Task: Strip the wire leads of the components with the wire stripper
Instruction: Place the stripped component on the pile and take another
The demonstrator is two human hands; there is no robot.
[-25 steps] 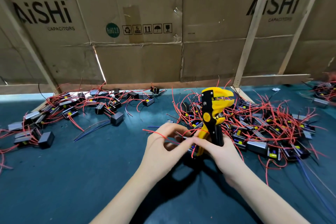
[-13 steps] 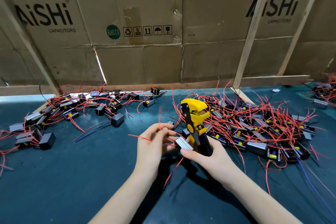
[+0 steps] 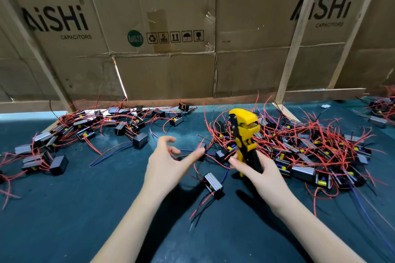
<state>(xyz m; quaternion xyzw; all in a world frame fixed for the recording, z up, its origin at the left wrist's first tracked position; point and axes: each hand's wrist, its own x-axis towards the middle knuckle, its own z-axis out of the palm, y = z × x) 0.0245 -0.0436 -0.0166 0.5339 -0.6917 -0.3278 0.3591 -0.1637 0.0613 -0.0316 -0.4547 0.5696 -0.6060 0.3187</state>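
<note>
My right hand (image 3: 259,172) grips the black handles of the yellow wire stripper (image 3: 244,132), which stands upright with its jaws up. My left hand (image 3: 168,161) hovers spread open over the mat, fingers relaxed, holding nothing. Between the two hands a small black component (image 3: 213,184) with a ribbed grey side lies on the mat, its red and black leads (image 3: 199,209) trailing toward me. Another small component (image 3: 202,146) sits just past my left fingertips.
A heap of components with red leads (image 3: 310,149) covers the mat on the right. A second spread of components (image 3: 85,128) lies at the left. Cardboard panels (image 3: 171,70) and wooden battens wall off the back. The dark green mat (image 3: 64,220) stretches toward me.
The component held between my hands has dropped to the mat. My left hand has let go and opened. The stripper has moved right and risen slightly.
</note>
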